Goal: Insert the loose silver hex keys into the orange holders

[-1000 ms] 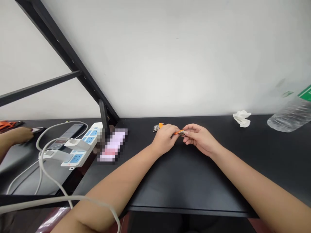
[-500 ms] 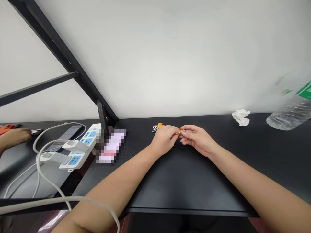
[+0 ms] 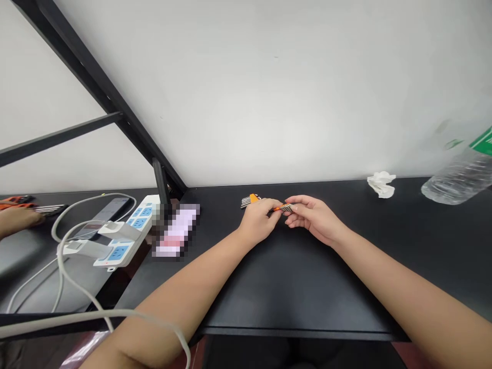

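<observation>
Over the black desk my left hand [image 3: 260,221] and my right hand [image 3: 311,218] come close together, both with fingers closed. Between their fingertips is a small orange holder with a row of short metal pieces [image 3: 286,207]. Their exact kind is too small to make out. My left fingers grip its left end and partly hide it; the right thumb and fingers pinch its right end. Just behind my left hand lies an orange holder with several thin metal rods [image 3: 247,201], which looks like a hex key set. The hand covers part of it.
To the left are a blurred-out phone [image 3: 177,230], a white power strip [image 3: 132,233] with plugs and loose cables, and a black frame post [image 3: 160,180]. A co-worker's hand [image 3: 21,220] rests farther left. Crumpled tissue [image 3: 382,184] and a plastic bottle [image 3: 457,177] stand right.
More of the metal row on the small orange holder now shows between my hands, which have barely shifted. At far left, the co-worker's hand has moved left, uncovering thin metal rods.
</observation>
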`<state>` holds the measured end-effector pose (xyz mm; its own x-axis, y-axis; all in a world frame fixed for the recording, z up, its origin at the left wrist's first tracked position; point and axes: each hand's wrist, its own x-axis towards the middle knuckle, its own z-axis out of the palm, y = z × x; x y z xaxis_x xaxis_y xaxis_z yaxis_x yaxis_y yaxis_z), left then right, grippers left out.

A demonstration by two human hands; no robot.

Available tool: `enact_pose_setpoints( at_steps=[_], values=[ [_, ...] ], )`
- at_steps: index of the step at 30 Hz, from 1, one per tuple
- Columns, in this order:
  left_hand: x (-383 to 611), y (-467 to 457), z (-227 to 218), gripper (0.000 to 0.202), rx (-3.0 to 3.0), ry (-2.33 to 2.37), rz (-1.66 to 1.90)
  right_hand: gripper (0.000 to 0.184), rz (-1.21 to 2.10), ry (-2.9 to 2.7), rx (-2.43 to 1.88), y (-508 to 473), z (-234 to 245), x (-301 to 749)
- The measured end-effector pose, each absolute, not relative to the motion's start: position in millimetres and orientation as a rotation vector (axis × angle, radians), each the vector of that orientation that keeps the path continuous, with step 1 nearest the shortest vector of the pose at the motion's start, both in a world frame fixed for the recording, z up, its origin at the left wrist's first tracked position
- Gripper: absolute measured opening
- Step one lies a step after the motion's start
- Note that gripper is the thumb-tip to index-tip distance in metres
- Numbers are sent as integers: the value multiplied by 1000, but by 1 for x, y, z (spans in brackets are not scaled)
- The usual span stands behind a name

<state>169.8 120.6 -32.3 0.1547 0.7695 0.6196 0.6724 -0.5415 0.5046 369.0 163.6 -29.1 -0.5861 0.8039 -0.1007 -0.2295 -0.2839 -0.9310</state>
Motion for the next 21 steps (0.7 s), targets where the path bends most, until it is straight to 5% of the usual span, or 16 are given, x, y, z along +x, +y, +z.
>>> enact_pose_setpoints(
  at_steps=[10,18,21],
  values=[
    [173,119,-27,6,2128,1539,1368,42,1697,-1455,-802,172,-30,374],
    [172,123,-27,5,1865,1519,1254,21,902,-1975,-975,179,-24,391],
    [169,126,-29,6,1832,1558,1218,19,871,-1899,-1122,186,-22,401]
  ],
)
